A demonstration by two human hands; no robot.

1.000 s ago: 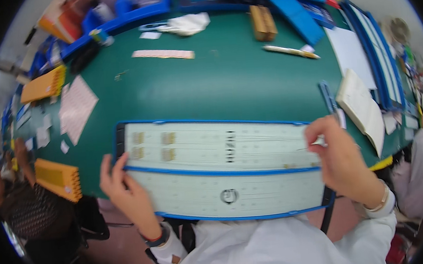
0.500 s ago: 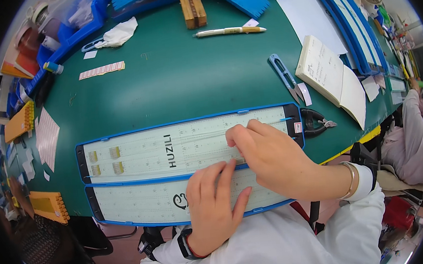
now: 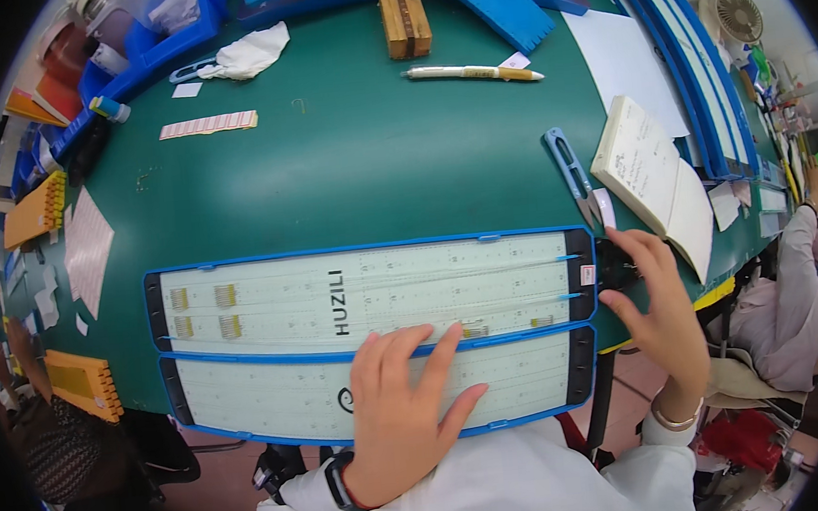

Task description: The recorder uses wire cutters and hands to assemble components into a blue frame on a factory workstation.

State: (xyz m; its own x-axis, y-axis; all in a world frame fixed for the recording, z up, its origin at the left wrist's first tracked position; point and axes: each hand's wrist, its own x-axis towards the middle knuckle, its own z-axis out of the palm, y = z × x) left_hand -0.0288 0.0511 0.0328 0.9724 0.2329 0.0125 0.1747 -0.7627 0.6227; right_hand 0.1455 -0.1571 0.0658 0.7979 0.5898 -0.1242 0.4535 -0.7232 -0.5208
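Note:
A long blue hinged case [image 3: 470, 424] lies unfolded in front of me, with pale ruled panels and black ends. My left hand [image 3: 407, 409] rests flat across its middle fold, fingers spread, holding nothing. At the case's right end my right hand [image 3: 661, 303] is open, thumb and fingers apart. Between them sit the black-handled pliers [image 3: 618, 263], partly hidden; I cannot tell whether the fingers touch them. Thin lines run along the upper panel to its right end. Small clusters of fine wire-like pieces [image 3: 229, 325] sit at its left, and another cluster [image 3: 541, 322] at its lower right.
Beyond the case on the green table [image 3: 346, 184] lie thread snips [image 3: 571, 174], an open notebook [image 3: 647, 165], a pen [image 3: 472, 74] and a wooden block [image 3: 405, 25]. Blue bins [image 3: 207, 12] stand at the far left. Other people sit at both sides.
My right hand has left the upper panel and moved right to the pliers, opening its fingers. My left hand stays on the case. The view has shifted slightly.

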